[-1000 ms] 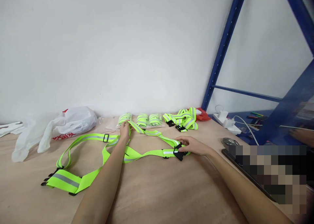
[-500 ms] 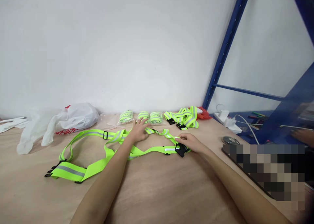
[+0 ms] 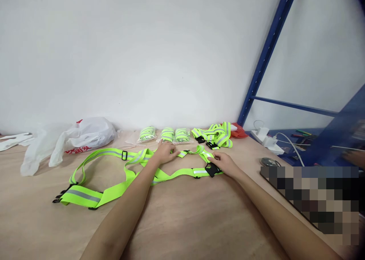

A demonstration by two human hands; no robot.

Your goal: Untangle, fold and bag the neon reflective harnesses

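Observation:
A neon-green reflective strap vest with grey stripes lies spread in loops on the table. My left hand is closed on its upper strap near the middle, fingers curled down and partly hidden. At the vest's right end, my right hand pinches the strap beside a black buckle. Another black buckle rests at the far left end. On the upper left strap sits a black slide adjuster. My left forearm covers part of the central straps.
Along the wall lie several bagged green strap bundles, a loose strap pile and a red bag. White plastic bags and a white glove are at left. At right are white chargers, a mouse and a blue frame.
My left hand's spread fingers have curled down onto the strap. My right hand stays by the buckle, and the strap near it has bunched slightly. The view has shifted a little.

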